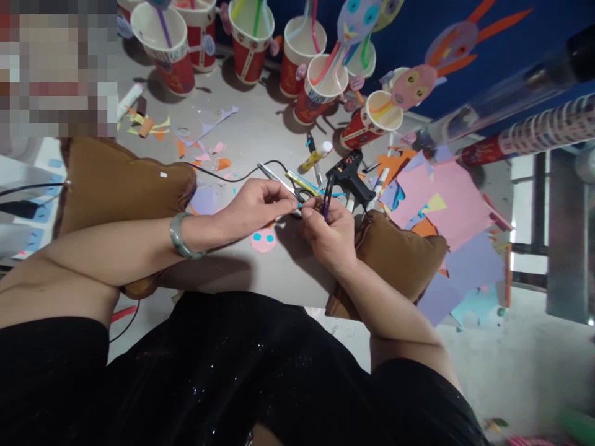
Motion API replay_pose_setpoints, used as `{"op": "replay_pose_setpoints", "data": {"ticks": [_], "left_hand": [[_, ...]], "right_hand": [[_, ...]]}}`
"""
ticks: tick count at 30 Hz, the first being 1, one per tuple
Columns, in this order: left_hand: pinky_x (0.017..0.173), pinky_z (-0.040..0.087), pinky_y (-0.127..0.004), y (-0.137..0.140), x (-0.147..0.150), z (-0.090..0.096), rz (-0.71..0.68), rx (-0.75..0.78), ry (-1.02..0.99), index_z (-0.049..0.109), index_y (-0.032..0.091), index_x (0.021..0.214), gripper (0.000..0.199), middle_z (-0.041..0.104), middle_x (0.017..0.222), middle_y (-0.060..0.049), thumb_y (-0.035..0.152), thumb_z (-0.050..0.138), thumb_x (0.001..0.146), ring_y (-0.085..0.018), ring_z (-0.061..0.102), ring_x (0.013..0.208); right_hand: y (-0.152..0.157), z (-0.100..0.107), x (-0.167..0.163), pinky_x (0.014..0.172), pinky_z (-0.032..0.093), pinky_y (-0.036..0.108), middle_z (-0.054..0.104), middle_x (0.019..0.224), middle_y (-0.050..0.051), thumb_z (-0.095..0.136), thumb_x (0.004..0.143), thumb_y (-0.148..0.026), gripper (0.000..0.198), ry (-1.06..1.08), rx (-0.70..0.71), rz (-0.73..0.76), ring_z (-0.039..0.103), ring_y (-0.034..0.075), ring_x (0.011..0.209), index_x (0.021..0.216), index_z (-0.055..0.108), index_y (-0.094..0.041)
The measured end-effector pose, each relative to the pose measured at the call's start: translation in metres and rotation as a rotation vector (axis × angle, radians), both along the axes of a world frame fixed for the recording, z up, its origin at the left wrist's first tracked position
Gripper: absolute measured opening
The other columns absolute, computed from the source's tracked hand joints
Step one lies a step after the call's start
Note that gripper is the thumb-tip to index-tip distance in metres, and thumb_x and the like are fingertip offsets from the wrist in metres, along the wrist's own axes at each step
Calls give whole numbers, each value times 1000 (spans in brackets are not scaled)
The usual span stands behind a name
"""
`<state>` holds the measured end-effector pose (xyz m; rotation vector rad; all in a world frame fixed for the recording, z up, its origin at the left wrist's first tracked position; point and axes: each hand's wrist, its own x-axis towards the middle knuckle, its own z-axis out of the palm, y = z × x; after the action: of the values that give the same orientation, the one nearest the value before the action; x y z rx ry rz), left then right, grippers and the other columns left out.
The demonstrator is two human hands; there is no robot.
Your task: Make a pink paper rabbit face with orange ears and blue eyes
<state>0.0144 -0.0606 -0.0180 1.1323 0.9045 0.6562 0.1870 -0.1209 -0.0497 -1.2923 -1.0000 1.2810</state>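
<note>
My left hand [260, 207] is closed in a pinch, its fingertips meeting those of my right hand at a tiny blue piece [300, 205]. My right hand [332, 238] is curled, with a slim dark purple tool [328, 199] standing up between its fingers; its exact kind is unclear. Just below the hands lies a pink paper disc [263, 241] with two blue dots. Scissors [279, 176] lie behind my fingers, partly hidden. A black glue gun [352, 176] rests beyond my right hand, close to a yellow glue stick [317, 156].
Red paper cups [167, 62] with straws and paper faces line the back. Brown cushions [125, 186] lie under both forearms. Coloured paper sheets [458, 198] pile up at right, near stacked cups [534, 133]. Paper scraps [223, 163] and a black cable [223, 178] lie at left.
</note>
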Motion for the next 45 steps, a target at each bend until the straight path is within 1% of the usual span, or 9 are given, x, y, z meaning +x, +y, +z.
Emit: {"op": "replay_pose_setpoints", "data": {"ticks": [6,11,15,20,24,28,35,43,45], "left_hand": [[47,33,-23,0,0,3,-28,21,10,69,17,69,12,57,58,2,23,74,79,-7,47,49],[45,32,-22,0,0,3,-52,13,33,68,16,71,10,55,56,4,22,72,79,-6,45,47],[48,36,-22,2,1,0,-32,34,56,70,15,72,13,58,57,3,24,67,82,-7,48,50],[54,42,-21,3,3,-3,6,13,8,71,15,72,14,65,65,0,21,65,83,-8,55,58],[48,37,-20,1,1,-5,-39,-31,26,72,16,78,4,58,58,3,19,69,79,-7,49,50],[45,35,-20,0,0,-4,-56,-27,15,71,16,78,5,55,57,4,21,72,79,-7,47,49],[44,35,-20,0,1,-3,-47,-10,31,70,16,77,6,55,58,3,18,69,82,-7,48,49],[48,35,-21,0,3,-4,-29,-90,12,70,16,73,10,56,56,3,17,67,82,-7,49,50],[49,35,-21,0,4,-3,-21,-108,3,69,16,72,10,57,58,3,17,67,82,-7,49,51]], "right_hand": [[1,-1,1,42,30,24,50,62,-5,78,85,-48,29,-3,8,21,39,8,48,84,61,-24],[2,-2,1,43,29,23,46,58,-7,78,85,-49,31,4,-4,28,37,7,46,82,60,-23],[4,1,-2,41,26,23,43,55,-9,80,83,-47,33,52,-33,20,32,6,42,78,57,-23],[6,5,-4,39,22,22,38,53,-10,80,83,-50,38,107,-45,29,27,5,40,76,54,-24],[6,6,-4,38,21,22,38,53,-11,82,82,-50,39,134,-62,30,27,4,39,77,53,-24],[6,7,-3,37,19,22,39,54,-11,83,80,-50,39,154,-73,42,26,4,38,78,54,-24],[5,6,-3,38,18,23,39,53,-11,83,81,-48,38,153,-73,65,26,5,39,76,55,-24],[5,9,-3,39,17,21,32,50,-12,79,84,-46,32,205,-93,44,21,5,41,78,55,-25],[6,10,-3,38,18,21,32,50,-12,79,83,-44,31,197,-93,35,21,5,40,79,56,-24]]}}
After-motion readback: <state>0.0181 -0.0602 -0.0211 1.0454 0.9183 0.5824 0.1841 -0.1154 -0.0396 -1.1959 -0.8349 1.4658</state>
